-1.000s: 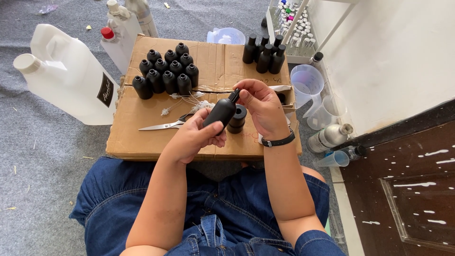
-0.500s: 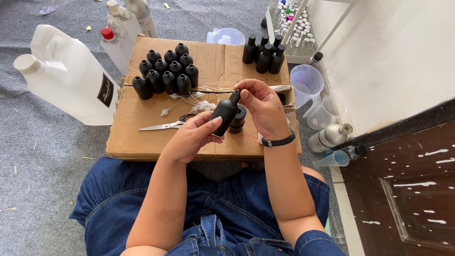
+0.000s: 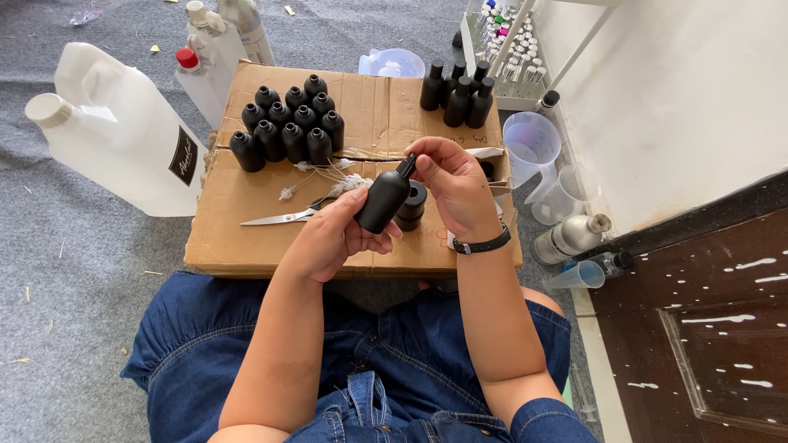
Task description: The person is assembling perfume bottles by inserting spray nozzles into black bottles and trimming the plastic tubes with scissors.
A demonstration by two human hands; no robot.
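Denim-covered legs (image 3: 386, 369) fill the near edge, and a flat cardboard box (image 3: 246, 246) lies just beyond them. Above the box's near half, the left hand (image 3: 328, 238) is wrapped around the body of a black bottle (image 3: 382, 199), tilted with its neck up and to the right. The right hand (image 3: 455, 193), with a black wristband (image 3: 482, 244), pinches the bottle's top between fingertips. A second dark bottle (image 3: 413, 205) stands on the cardboard just behind the held one. Scissors (image 3: 283, 216) lie to the left, near some white fluff (image 3: 349, 184). Farther off, a cluster of black bottles (image 3: 289, 123) stands on the cardboard, with four taller capped ones (image 3: 456, 97) to the far right. A big white jug (image 3: 115, 131) rests on the grey floor at left, clear measuring cups (image 3: 529, 143) at right.
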